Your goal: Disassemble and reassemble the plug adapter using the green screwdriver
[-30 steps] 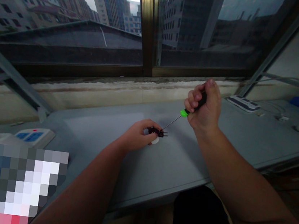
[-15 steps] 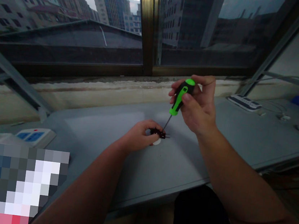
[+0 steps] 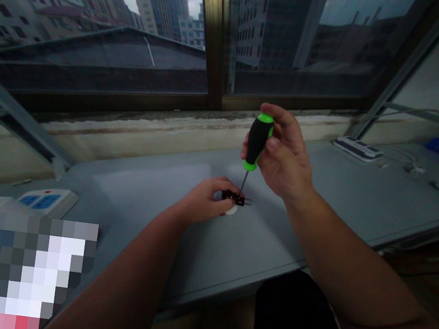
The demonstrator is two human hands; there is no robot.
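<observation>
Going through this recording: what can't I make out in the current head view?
All in the head view:
Tip of the green-and-black screwdriver: too small and dark against the dark two-pronged plug.
Plug's rear: covered by the bare left hand.
Round white piece: upper part hidden by hand and plug.
Lower-left corner: masked by pixelated blocks.
</observation>
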